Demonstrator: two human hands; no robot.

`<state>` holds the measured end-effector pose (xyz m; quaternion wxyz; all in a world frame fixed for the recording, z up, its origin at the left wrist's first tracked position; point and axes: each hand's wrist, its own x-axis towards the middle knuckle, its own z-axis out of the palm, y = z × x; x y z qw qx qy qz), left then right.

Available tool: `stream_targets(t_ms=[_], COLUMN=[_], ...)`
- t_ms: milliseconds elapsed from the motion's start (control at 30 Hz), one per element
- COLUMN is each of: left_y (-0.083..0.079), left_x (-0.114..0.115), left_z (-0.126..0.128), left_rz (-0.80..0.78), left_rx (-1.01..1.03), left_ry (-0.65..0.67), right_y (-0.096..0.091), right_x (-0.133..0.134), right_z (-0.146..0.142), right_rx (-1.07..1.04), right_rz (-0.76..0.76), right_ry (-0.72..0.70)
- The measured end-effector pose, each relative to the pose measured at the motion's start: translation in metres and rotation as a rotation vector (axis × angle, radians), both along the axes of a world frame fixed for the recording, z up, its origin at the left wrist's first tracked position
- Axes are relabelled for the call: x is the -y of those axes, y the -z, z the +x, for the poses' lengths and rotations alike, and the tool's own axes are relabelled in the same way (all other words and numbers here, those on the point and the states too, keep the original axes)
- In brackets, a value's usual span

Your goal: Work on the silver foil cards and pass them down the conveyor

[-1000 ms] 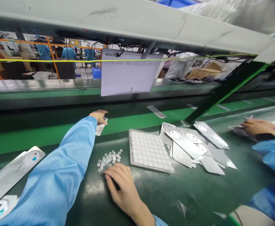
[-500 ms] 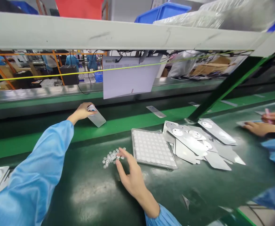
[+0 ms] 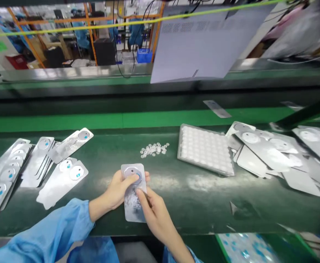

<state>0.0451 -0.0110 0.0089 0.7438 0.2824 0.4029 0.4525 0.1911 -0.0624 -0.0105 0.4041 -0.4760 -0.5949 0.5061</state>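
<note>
A flat silvery plate with rounded corners (image 3: pixel 134 213) is held upright in front of me, near the bench's front edge. My left hand (image 3: pixel 118 190) is wrapped round its left side, its thumb pressed on the round recess at the top, beside a blue spot. My right hand (image 3: pixel 155 212) closes on the plate's right side, thumb tip against its face; whether something small sits in those fingers is hidden. Just beyond lie several small whitish rings (image 3: pixel 154 149) in a loose heap.
Plates with blue spots (image 3: pixel 62 179) lie in stacks at left. A clear tray of white round pieces (image 3: pixel 206 149) stands right of the rings, beside a pile of plates (image 3: pixel 258 160). A green strip (image 3: pixel 107 122) runs behind. Below the front edge at right is a green-rimmed bin (image 3: pixel 247 248).
My left hand has brought a plate from the green strip to the front of the bench. My right hand has left the rings and come to the plate. The view has turned left and down.
</note>
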Motion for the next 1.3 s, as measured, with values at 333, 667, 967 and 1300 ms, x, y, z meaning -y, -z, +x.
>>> stream_targets(t_ms=[333,667,967,1300], left_y=[0.005,0.007,0.008,0.008], left_x=[0.002,0.006,0.005,0.007], left_z=[-0.008,-0.012,-0.012,-0.011], left_rz=[0.147,0.306,0.372,0.357], left_rx=[-0.236,-0.276,-0.298,-0.289], left_ry=[0.162,0.281,0.297,0.288], right_y=[-0.023,-0.01,-0.016,-0.021], right_x=[-0.001,-0.012,-0.015,-0.018], right_z=[0.024,0.024,0.023,0.023], right_rx=[0.39,0.689,0.712,0.789], right_rz=[0.548,0.712,0.744,0.725], right_ry=[0.239,0.134,0.123,0.07])
